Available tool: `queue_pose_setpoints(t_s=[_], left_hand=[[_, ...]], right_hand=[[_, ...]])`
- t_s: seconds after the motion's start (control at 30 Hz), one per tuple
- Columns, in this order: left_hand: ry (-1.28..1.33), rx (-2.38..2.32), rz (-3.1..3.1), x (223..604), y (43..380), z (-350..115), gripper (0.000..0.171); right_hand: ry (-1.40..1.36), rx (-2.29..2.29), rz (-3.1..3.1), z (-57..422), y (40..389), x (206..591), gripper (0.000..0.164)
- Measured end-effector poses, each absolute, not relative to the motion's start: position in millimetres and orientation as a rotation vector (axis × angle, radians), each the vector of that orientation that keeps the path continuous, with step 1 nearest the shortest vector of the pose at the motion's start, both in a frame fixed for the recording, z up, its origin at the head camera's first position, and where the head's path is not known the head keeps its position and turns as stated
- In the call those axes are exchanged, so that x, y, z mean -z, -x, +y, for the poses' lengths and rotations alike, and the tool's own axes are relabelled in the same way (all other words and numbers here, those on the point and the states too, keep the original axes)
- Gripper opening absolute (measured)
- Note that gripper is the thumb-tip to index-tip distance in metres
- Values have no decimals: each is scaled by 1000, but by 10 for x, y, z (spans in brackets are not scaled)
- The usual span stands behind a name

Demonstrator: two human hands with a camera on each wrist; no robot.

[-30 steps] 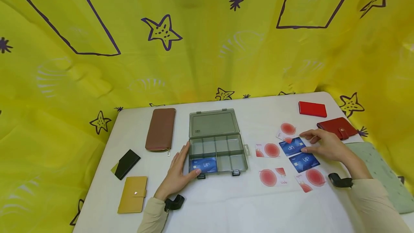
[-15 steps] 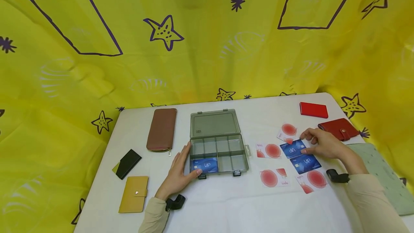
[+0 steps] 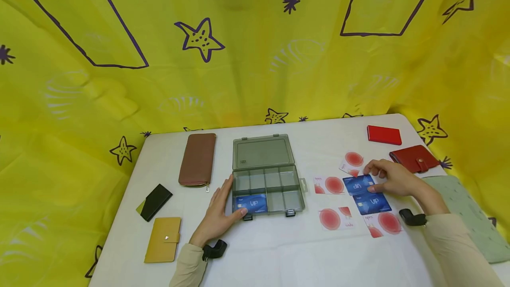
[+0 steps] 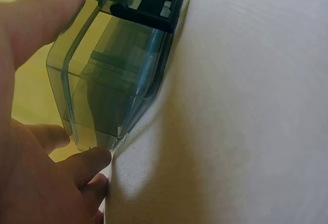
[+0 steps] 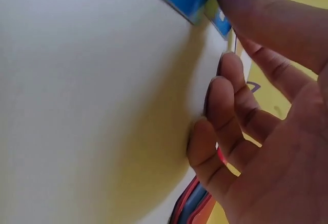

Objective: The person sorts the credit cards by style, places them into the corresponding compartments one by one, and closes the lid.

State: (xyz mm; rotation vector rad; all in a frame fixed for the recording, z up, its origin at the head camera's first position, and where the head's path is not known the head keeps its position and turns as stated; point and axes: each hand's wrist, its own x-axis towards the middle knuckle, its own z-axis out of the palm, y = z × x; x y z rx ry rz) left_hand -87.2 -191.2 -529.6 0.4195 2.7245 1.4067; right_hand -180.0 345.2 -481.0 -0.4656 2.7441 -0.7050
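My left hand (image 3: 217,216) holds the left front corner of a translucent grey-green compartment box (image 3: 275,178), with the fingers along its left wall and the thumb over the front rim. The lid of the box is raised at the back. One blue VIP card (image 3: 251,203) lies in its front left compartment. At the right, my right hand (image 3: 396,178) pinches a blue VIP card (image 3: 356,185) by its right edge between thumb and index finger. A second blue VIP card (image 3: 372,203) lies just in front, its back edge meeting the pinched one.
Red-and-white cards (image 3: 334,185) lie around the blue ones. A red card case (image 3: 384,134), a dark red wallet (image 3: 415,157) and a green mat (image 3: 468,216) are at the right. At left are a brown wallet (image 3: 197,158), a black holder (image 3: 156,203) and a yellow wallet (image 3: 162,239).
My right hand has shifted slightly left and toward the front. The two blue cards beside it now sit closer together. My left hand stays on the box.
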Motion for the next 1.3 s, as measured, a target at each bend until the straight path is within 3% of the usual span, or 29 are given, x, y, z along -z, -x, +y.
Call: queue_pose_setpoints(t_s=[0.23, 0.5, 0.67, 0.9, 1.13, 1.3], left_hand=[[-417, -1414, 2710, 5274, 867, -1909, 103], [-428, -1413, 2715, 5264, 868, -1914, 103], [-416, -1412, 2723, 5270, 867, -1923, 104], [-426, -1413, 2710, 5265, 872, -1928, 103], [-442, -1422, 2712, 5251, 875, -1929, 102], [-429, -1416, 2705, 5229, 869, -1926, 103]], right_hand=[[433, 731, 2677, 3454, 1774, 4765, 45], [501, 1091, 2571, 3487, 1617, 4720, 28], [523, 1392, 2466, 3360, 1556, 4578, 34], [483, 1554, 2411, 2744, 1547, 4507, 45], [610, 1723, 2089, 1953, 1509, 4699, 61], [712, 1655, 2122, 1452, 1431, 4814, 59]])
